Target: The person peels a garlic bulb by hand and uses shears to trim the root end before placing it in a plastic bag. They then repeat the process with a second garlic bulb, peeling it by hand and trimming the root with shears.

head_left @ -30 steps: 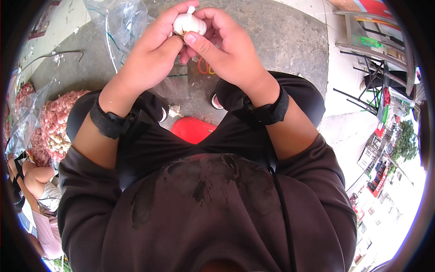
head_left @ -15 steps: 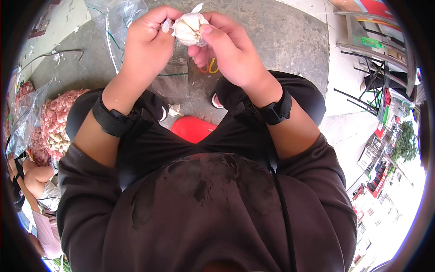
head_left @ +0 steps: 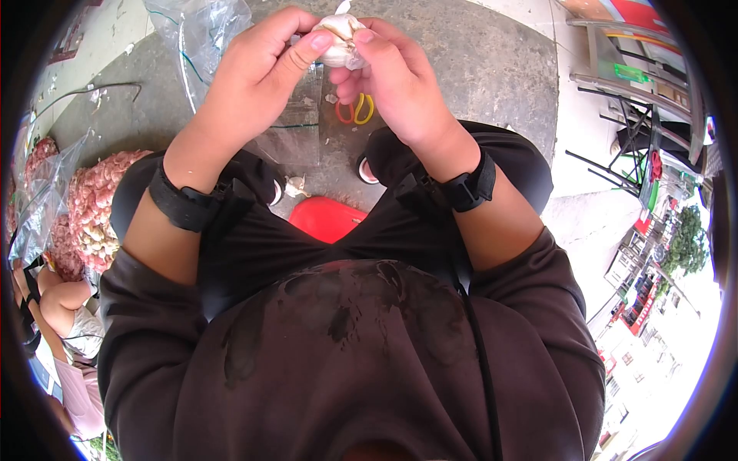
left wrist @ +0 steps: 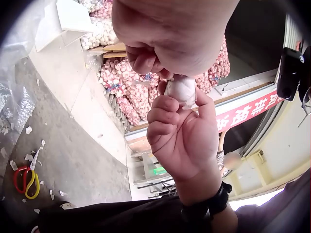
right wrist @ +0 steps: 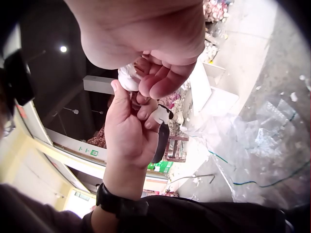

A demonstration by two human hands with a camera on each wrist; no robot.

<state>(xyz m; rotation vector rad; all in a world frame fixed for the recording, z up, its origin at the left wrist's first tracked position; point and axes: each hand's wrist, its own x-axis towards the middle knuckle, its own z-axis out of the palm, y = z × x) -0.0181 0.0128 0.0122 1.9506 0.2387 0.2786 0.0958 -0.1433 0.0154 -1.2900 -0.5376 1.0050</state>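
Both hands hold one white garlic bulb (head_left: 342,51), stem upward, at the top of the head view. My left hand (head_left: 257,69) lays its thumb tip on the bulb's left side, with the other fingers behind it. From the right, my right hand (head_left: 400,84) grips it between thumb and curled fingers. Loose papery skin shows around the bulb. In the left wrist view the garlic sits on the right hand's fingertips, partly covered by the left hand (left wrist: 170,39) above. The right wrist view has the right hand (right wrist: 146,43) hiding part of it.
Red-and-yellow-handled scissors (head_left: 365,110) lie on the concrete floor among peel scraps. Clear plastic bags (head_left: 204,38) are at the upper left. Another garlic bulb (head_left: 296,186) rests near a red seat (head_left: 327,219). Net sacks of garlic (head_left: 104,196) and a seated person are at left.
Half a second ago the left hand was farther left, pinching loose papery skin at the bulb's side. Its thumb is now on the bulb, which has turned and shifted slightly right.
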